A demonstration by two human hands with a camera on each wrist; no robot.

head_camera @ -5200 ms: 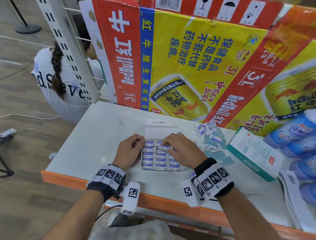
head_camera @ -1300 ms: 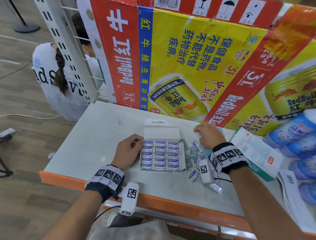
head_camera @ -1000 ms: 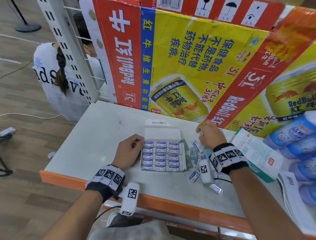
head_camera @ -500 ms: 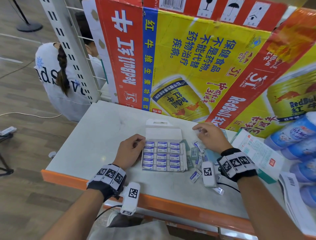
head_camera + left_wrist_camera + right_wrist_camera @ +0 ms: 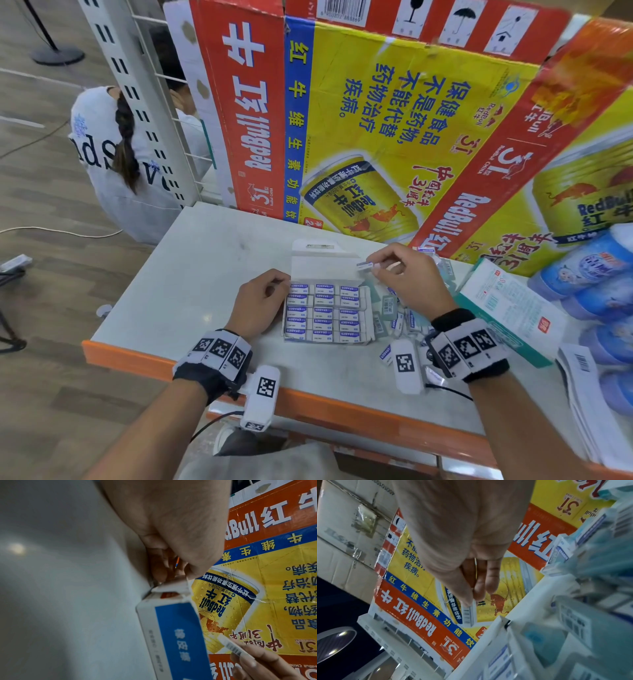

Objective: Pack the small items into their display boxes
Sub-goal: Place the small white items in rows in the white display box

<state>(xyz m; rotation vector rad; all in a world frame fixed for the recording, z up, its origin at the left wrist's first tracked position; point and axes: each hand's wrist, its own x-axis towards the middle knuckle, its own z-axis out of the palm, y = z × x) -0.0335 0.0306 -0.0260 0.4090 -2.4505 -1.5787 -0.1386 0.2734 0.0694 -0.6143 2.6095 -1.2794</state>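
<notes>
One display box (image 5: 327, 263) on the table (image 5: 205, 274), lid up. Inside it: erasers (image 5: 323, 312) in 3 columns, 5 rows showing, so 15 on the top layer. Right of the box: loose pile of erasers (image 5: 399, 318), roughly ten, overlapping, exact count unclear. One eraser (image 5: 364, 265) held above the box's right rear corner. One teal-edged carton (image 5: 510, 308) right of the pile. Two hands.

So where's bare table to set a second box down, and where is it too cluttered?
Bare table lies left of the eraser box, beyond the left hand, back to the big carton. A bare strip runs between the box's near side and the orange edge. Right of the box is crowded: loose erasers, right hand, green-edged box.
</notes>
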